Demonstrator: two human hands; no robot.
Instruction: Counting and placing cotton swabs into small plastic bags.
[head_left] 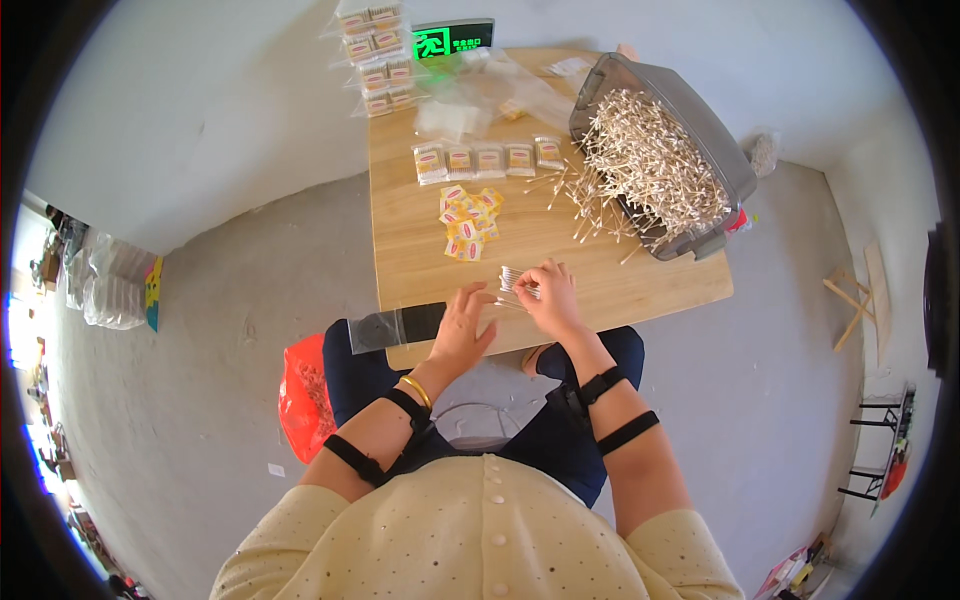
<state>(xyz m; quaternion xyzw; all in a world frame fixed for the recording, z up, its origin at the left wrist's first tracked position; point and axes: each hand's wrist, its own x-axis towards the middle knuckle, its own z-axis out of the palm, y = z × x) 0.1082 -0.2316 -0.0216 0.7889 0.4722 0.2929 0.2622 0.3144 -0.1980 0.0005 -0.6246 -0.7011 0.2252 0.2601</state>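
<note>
Near the front of the wooden table, my right hand [551, 302] has its fingertips pinched on a small row of white-tipped cotton swabs [510, 280]. Just left of it, my left hand [463, 328] hovers with thumb and fingers apart, holding nothing I can see. A few loose swabs lie between the two hands. Beneath and beside my left hand is a dark flat strip with a clear plastic bag [376, 332], which sticks out past the table's left edge. Beyond the hands lies a loose pile of yellow-and-white printed cards [468, 220].
A grey plastic bin [688, 98] lies tipped at the right, cotton swabs spilling from it. Filled swab packets [489, 160] form a row farther back, with stacked packets [375, 60] at the far left corner. A red bag [305, 397] sits on the floor.
</note>
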